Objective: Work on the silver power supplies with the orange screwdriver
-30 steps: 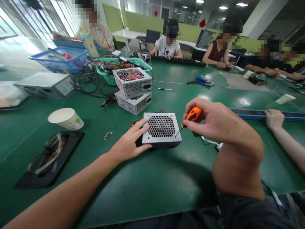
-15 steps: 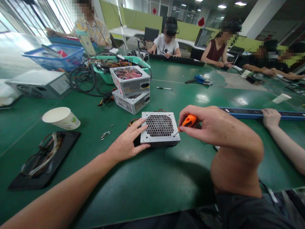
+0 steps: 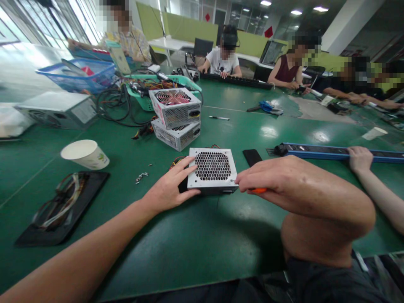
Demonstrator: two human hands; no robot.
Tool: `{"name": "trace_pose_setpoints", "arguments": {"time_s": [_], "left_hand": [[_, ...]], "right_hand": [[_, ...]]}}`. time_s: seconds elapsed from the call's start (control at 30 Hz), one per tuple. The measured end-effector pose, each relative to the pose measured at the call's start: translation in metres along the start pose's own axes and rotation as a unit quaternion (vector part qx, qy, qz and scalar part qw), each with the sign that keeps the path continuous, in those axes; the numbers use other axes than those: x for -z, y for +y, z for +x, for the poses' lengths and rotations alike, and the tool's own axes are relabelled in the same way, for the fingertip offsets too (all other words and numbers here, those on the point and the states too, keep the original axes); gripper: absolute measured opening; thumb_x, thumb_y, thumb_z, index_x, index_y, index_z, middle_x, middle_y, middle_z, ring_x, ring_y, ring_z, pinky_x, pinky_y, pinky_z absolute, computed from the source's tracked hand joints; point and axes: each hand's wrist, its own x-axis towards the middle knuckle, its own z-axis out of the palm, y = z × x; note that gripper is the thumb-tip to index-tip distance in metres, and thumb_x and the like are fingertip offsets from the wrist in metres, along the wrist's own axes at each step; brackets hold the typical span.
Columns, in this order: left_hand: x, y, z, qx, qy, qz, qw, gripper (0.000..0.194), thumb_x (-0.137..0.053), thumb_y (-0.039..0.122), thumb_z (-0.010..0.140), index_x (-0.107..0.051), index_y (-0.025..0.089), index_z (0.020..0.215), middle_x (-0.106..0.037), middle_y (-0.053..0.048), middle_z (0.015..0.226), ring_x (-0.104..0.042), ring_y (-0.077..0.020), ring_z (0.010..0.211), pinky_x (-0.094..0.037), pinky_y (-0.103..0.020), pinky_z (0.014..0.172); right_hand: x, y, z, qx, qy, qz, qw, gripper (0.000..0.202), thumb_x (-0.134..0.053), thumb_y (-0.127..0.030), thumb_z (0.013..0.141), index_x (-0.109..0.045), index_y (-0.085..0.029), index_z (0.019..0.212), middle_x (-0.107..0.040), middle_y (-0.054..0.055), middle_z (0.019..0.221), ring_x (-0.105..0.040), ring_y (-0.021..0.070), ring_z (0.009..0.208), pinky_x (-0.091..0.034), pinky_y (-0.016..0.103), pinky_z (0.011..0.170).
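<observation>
A grey computer power supply (image 3: 213, 166) lies on the green table with its honeycomb grille facing up. My left hand (image 3: 168, 183) grips its left side, fingers on the top face and thumb along the front edge. My right hand (image 3: 265, 176) is closed around an orange-handled screwdriver (image 3: 259, 190), mostly hidden by the fingers. The screwdriver's thin shaft reaches the near right corner of the power supply's top. Several small screws (image 3: 141, 177) lie to the left of my left hand.
Two stacked power supplies (image 3: 175, 109) stand behind, beside a green basket (image 3: 142, 99) of cables. At left are a paper cup (image 3: 85, 155) and glasses on a black pouch (image 3: 67, 223). Another person's hand (image 3: 360, 160) rests on a blue-black strip (image 3: 322, 152) at right.
My right hand has turned and lowered, so less of the orange handle shows and a black flat object behind it is now visible. My left hand stays on the power supply.
</observation>
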Motion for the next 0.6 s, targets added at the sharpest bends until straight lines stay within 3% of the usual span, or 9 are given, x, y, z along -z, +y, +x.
{"name": "trace_pose_setpoints", "arguments": {"time_s": [0.07,0.27,0.47,0.6], "left_hand": [[0.0,0.0,0.0,0.002,-0.001,0.001,1.0,0.072,-0.071,0.043,0.094,-0.043,0.016,0.155,-0.039,-0.022,0.165,-0.04,-0.037,0.154,-0.039,-0.06,0.125],[-0.001,-0.002,-0.001,0.003,-0.004,0.001,1.0,0.073,-0.072,0.042,0.093,-0.044,0.014,0.155,-0.038,-0.022,0.166,-0.039,-0.0355,0.155,-0.038,-0.057,0.126],[0.0,0.0,0.0,0.0,0.0,0.001,1.0,0.073,-0.073,0.042,0.092,-0.045,0.014,0.154,-0.039,-0.023,0.165,-0.04,-0.036,0.154,-0.038,-0.059,0.125],[0.0,0.001,0.001,-0.003,0.004,-0.001,1.0,0.074,-0.073,0.041,0.092,-0.043,0.016,0.155,-0.039,-0.022,0.165,-0.04,-0.0371,0.153,-0.04,-0.06,0.124]], "right_hand": [[-0.001,0.001,0.0,-0.008,-0.04,-0.008,0.999,0.026,-0.055,-0.018,0.1,-0.075,-0.028,0.113,-0.079,0.001,0.108,-0.074,0.0177,0.096,-0.051,0.028,0.081],[-0.005,0.01,0.009,-0.037,-0.007,-0.009,0.999,0.029,-0.057,-0.025,0.101,-0.064,-0.029,0.129,-0.076,0.001,0.118,-0.072,0.0187,0.101,-0.05,0.03,0.088],[-0.004,0.015,0.02,-0.097,0.016,0.014,0.995,0.034,-0.061,-0.033,0.099,-0.056,-0.025,0.132,-0.075,0.002,0.104,-0.071,0.0182,0.084,-0.048,0.029,0.073],[-0.005,0.02,0.024,-0.124,0.038,0.024,0.991,0.04,-0.066,-0.036,0.097,-0.055,-0.024,0.134,-0.075,0.002,0.102,-0.07,0.0181,0.081,-0.047,0.029,0.072]]}}
